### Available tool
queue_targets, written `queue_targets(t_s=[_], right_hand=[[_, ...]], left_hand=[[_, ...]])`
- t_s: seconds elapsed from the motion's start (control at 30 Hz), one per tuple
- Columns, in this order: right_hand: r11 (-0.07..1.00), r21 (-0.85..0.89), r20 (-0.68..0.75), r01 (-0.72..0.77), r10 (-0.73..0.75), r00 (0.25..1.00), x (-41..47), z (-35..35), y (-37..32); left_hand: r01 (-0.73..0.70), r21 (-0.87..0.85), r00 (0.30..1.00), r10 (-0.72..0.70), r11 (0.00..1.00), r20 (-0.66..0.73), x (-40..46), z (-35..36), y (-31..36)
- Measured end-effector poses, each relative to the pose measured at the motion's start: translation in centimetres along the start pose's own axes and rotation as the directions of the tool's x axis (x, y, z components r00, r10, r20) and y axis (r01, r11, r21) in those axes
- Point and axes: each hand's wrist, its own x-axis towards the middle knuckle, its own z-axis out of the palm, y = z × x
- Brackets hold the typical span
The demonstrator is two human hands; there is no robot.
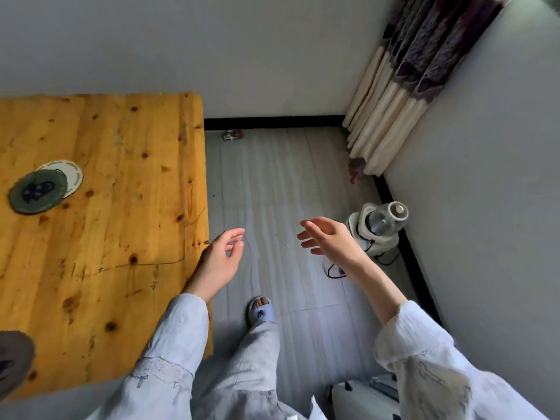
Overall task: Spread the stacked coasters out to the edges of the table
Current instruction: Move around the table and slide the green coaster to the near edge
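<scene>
Head view: person stands at the bench's right edge, looking down past it to the floor.
Bench (pixel 121 207): bare knotty pine top, occupying the left half of the frame; its right edge runs just beside the left hand.
Stacked coasters (pixel 45 187): two round pieces near the left side of the frame, well apart from both hands. The dark green coaster (pixel 38 192) lies on top, offset so that the white coaster (pixel 72 174) shows as a crescent behind it. The overlap indicates the pair has not been separated.
Third coaster (pixel 13 362): a dark round piece at the lower left corner of the frame, close to the bench's near edge; only partly in frame. Judged to be already at an edge position.
Left hand (pixel 221 262): over the floor just off the bench's right edge, palm turned inward, fingers (pixel 235 237) loosely curled and a little apart, pinching nothing.
Right hand (pixel 327 237): over the floor, well clear of the bench, fingers spread and relaxed, nothing held.
Reason for hand posture: judged to be between moves, since both hands are empty and neither is aimed at the stack.
Floor items: a water bottle (pixel 385 219) standing in a white holder by the wall, a curtain (pixel 409 86) in the corner; neither concerns the task.
Task standing: incomplete; the overlapped pair sits away from the visible edges.
Next requirement: a reach leftward across the bench to the top coaster.
</scene>
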Motion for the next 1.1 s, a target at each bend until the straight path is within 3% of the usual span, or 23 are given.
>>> queue_targets(t_s=[0.27, 0.4, 0.57, 0.73, 1.1], right_hand=[[0.972, -0.209, 0.222, 0.108, -0.06, 0.973, 9.5, -0.6, -5.9], [0.953, -0.25, 0.349, 0.173, -0.078, 0.934, 13.7, 0.4, -8.8], [0.91, -0.304, 0.531, 0.281, -0.083, 0.843, 18.8, 2.7, -12.9], [0.83, -0.378, 0.685, 0.41, -0.048, 0.727, 22.6, 4.9, -16.0], [0.702, -0.421, 0.844, 0.574, 0.072, 0.531, 24.9, 15.4, -18.1]], left_hand=[[0.082, -0.011, 0.992, -0.083, 0.997, -0.096, 6.7, -1.3, 3.2], [0.173, -0.071, 0.958, -0.184, 0.982, -0.22, 8.3, -2.8, 3.7], [0.279, -0.219, 0.862, -0.345, 0.935, -0.371, 10.5, -4.1, 3.5], [0.33, -0.361, 0.722, -0.479, 0.873, -0.499, 11.7, -4.1, 2.5], [0.42, -0.46, 0.529, -0.623, 0.782, -0.576, 9.4, -6.0, -1.9]])
